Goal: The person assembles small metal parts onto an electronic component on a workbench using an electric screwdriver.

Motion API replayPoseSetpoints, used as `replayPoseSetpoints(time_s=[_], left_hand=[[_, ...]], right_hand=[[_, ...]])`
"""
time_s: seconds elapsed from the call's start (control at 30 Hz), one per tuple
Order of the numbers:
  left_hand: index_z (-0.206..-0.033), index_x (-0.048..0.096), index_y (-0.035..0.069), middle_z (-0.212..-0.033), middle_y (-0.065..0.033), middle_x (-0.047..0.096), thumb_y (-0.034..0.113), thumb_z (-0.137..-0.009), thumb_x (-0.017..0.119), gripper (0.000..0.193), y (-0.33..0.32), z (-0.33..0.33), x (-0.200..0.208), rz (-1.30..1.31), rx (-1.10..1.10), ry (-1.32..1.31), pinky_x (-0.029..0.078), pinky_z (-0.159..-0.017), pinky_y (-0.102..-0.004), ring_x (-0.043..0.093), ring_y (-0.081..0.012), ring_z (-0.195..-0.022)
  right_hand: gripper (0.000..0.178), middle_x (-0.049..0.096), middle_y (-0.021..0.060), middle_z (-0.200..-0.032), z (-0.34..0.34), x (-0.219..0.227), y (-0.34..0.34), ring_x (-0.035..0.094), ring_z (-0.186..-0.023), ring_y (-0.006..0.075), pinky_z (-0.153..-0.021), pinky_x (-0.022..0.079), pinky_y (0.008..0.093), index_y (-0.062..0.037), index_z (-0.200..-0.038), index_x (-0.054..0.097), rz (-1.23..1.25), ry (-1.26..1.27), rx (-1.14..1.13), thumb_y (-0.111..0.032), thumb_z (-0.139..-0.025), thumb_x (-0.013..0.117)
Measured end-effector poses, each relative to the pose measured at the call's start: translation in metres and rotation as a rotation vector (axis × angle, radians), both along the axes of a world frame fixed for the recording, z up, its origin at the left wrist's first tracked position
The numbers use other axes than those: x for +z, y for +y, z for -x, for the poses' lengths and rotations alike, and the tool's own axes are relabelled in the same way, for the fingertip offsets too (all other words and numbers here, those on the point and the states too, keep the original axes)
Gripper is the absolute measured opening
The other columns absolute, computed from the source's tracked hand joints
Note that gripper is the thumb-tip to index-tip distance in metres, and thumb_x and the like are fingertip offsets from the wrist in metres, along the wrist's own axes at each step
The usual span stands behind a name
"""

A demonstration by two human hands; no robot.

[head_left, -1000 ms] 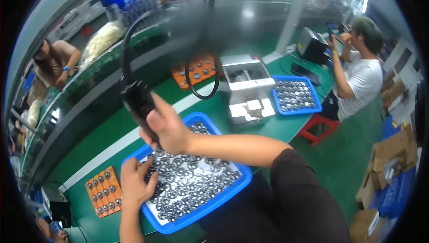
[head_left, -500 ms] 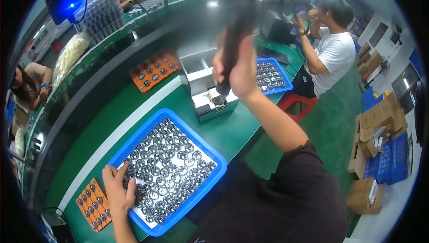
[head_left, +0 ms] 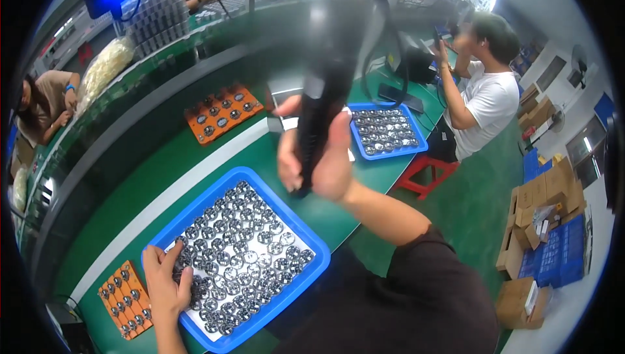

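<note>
My right hand [head_left: 325, 158] is wrapped round a black electric screwdriver [head_left: 319, 113], upright and slightly blurred, above the green bench. A cable loops near its upper end. Behind it, a grey metal fixture [head_left: 284, 88] is mostly hidden by the hand and tool. My left hand [head_left: 166, 282] rests over the left rim of a large blue tray [head_left: 293, 209], thumb and forefinger spread, fingertips touching the parts at that edge. Inside lie many round silver-and-black parts [head_left: 250, 256] on a white sheet. Close by the left hand is an orange holder plate [head_left: 127, 298] bearing similar round parts.
Another orange plate [head_left: 224, 116] with parts lies farther back. A smaller blue tray [head_left: 389, 153] of round parts stands at right, near a seated person in white [head_left: 488, 100] and a red stool [head_left: 426, 175]. Cardboard boxes [head_left: 547, 198] stand at far right.
My right hand has brought the screwdriver nearer and slightly left, away from the fixture it was over. My left hand stays at the tray's edge. The view has shifted a little.
</note>
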State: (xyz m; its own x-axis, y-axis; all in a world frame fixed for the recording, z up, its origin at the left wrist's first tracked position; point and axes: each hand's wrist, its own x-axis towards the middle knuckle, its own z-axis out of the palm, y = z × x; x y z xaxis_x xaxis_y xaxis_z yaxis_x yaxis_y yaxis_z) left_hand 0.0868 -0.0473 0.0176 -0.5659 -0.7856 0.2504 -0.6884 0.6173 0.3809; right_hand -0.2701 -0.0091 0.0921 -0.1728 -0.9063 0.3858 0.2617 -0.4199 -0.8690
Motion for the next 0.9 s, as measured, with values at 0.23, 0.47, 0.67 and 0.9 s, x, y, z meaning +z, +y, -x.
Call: replayPoseSetpoints(time_s=[0.23,0.47,0.67,0.9], left_hand=[[-0.115,0.069,-0.001,-0.088,-0.0147,0.046,0.030,-0.082,0.064,0.045,0.001,-0.019,-0.010,0.025,0.050,0.143,0.042,-0.079,-0.0395,0.048,-0.0315,-0.084],[-0.108,0.073,0.001,-0.083,-0.0114,0.048,0.035,-0.073,0.079,0.049,-0.014,-0.018,-0.017,0.138,-0.012,0.166,0.042,-0.071,-0.0411,0.050,-0.0291,-0.077],[-0.103,0.074,0.001,-0.082,-0.0085,0.044,0.035,-0.073,0.080,0.046,-0.012,-0.029,-0.019,0.025,0.036,0.201,0.040,-0.069,-0.0387,0.047,-0.0256,-0.076],[-0.104,0.074,0.001,-0.080,-0.0065,0.039,0.038,-0.073,0.080,0.048,-0.018,-0.028,-0.017,0.004,0.015,0.188,0.038,-0.067,-0.0378,0.044,-0.0240,-0.073]], right_hand=[[0.099,0.057,0.0068,-0.061,-0.126,-0.003,-0.060,0.051,-0.045,0.0109,-0.042,0.039,0.0232,0.0003,-0.131,0.046,0.155,-0.184,0.453,-0.084,-0.079,0.054],[0.105,0.053,0.0064,-0.058,-0.190,-0.026,-0.106,0.050,-0.044,0.0152,-0.043,0.044,0.0269,-0.0061,-0.131,0.040,0.160,-0.050,0.514,-0.096,-0.077,0.030],[0.108,0.049,0.0078,-0.055,-0.205,-0.046,-0.116,0.048,-0.043,0.0171,-0.043,0.044,0.0289,-0.0055,-0.129,0.037,0.057,0.027,0.555,-0.098,-0.074,0.027],[0.104,0.051,0.0072,-0.058,-0.209,-0.063,-0.122,0.048,-0.045,0.0153,-0.044,0.043,0.0280,-0.0053,-0.128,0.034,0.006,0.118,0.540,-0.096,-0.078,0.025]])
